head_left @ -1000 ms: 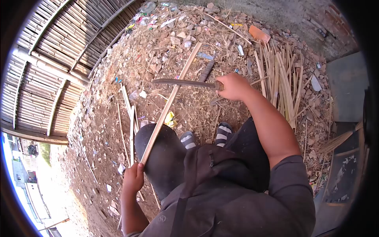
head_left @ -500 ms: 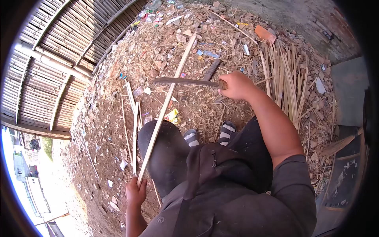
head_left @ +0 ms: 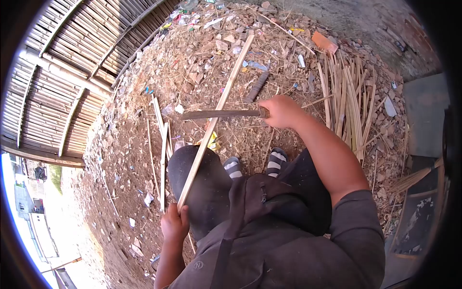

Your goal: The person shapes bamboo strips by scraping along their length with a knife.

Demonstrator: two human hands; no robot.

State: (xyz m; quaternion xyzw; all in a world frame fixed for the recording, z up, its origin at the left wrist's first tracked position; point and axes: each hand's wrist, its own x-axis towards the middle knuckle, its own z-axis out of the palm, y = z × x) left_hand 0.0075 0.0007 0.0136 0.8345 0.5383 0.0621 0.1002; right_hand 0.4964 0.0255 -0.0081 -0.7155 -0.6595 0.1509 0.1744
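My left hand (head_left: pixel 174 222) is closed around the near end of a long, pale bamboo strip (head_left: pixel 223 98). The strip rests across my left knee and slants up and away to the right. In my closed right hand (head_left: pixel 284 111) is the handle of a machete (head_left: pixel 219 114), its dark blade pointing left. The blade lies across the strip in this view, a little beyond my knee. Just past my right hand, a dark, ridged cylindrical piece (head_left: pixel 257 86) lies on the ground.
A pile of split bamboo strips (head_left: pixel 353 103) lies to the right. A few loose strips (head_left: pixel 161 139) are on the ground at left. Rubble and litter cover the soil. A bamboo fence (head_left: pixel 72 72) stands at upper left, a wall (head_left: pixel 356 29) at upper right.
The machete and my right hand have come slightly nearer to my body. My left hand has moved a little up and right, and the strip has shifted rightward with it.
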